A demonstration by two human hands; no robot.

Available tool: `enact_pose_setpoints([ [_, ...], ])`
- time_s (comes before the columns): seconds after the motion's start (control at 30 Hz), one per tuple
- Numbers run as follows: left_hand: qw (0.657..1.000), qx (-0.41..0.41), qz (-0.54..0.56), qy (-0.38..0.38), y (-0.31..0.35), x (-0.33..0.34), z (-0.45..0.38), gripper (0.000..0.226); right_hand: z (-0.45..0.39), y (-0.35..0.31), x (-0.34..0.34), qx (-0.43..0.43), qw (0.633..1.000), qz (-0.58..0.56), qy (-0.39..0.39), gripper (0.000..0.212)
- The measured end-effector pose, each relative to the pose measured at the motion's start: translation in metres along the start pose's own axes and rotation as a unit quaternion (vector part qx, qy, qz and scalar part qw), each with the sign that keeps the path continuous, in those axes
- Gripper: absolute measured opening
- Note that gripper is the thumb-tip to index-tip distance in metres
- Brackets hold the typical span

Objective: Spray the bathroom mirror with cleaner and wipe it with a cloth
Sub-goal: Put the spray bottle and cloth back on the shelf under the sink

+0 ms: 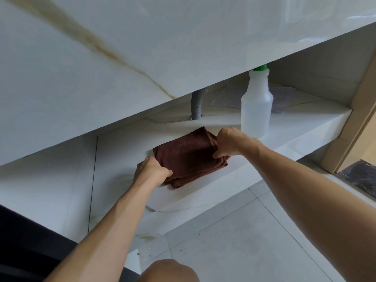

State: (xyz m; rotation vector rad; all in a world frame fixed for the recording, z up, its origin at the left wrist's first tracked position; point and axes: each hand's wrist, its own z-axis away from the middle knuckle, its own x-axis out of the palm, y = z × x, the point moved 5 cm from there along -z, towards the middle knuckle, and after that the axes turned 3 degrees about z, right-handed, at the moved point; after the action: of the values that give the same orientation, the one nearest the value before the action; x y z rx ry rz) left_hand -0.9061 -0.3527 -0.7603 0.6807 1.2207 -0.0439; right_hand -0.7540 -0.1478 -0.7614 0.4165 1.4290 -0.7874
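A folded brown cloth [190, 157] lies flat on a white marble shelf [295, 137] set under the overhanging counter [101, 68], near the shelf's front edge and roughly midway along it. Both hands are on it. The left hand [151, 169] grips the near left corner, its fingers curled down over the folded edge with the thumb tucked against the fabric. The right hand [231, 144] pinches the right edge, knuckles up, fingers bent and bunching the cloth slightly where they take hold — the folds there rise a little off the shelf. Just behind and to the right of the right hand stands a translucent white spray bottle [256, 106], upright on the same shelf, with a green collar at its neck; its top runs up behind the counter's lower edge, so the sprayer head is hidden. Further back a grey corrugated drain hose [196, 106] comes down from under the counter and passes into the shelf, behind the cloth and apart from it. Some pale sheets [227, 96] lie flat at the back of the shelf behind the bottle. Below is light tiled floor [244, 241], a wooden door frame [354, 119] stands at the right, and a bare knee [168, 270] shows at the bottom edge.
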Motion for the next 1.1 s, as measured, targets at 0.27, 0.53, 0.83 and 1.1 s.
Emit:
enact_pose_setpoints([
  [0.27,0.984,0.03,0.177,-0.006,0.016,-0.004,0.001,0.015,-0.003,0.006,-0.027,0.081,0.987,-0.132,0.032,0.016],
  [0.53,0.99,0.137,0.015,-0.041,0.021,0.004,0.012,0.022,0.007,0.015,-0.011,0.096,0.995,-0.001,-0.034,0.014],
  [0.83,0.965,0.242,-0.045,0.095,0.031,0.008,0.005,0.05,0.004,-0.027,-0.006,-0.12,0.982,0.069,0.129,0.054],
  [1.1,0.963,0.166,-0.209,-0.016,0.003,0.045,-0.008,0.082,-0.013,-0.017,0.039,-0.141,0.983,0.118,0.007,0.066],
])
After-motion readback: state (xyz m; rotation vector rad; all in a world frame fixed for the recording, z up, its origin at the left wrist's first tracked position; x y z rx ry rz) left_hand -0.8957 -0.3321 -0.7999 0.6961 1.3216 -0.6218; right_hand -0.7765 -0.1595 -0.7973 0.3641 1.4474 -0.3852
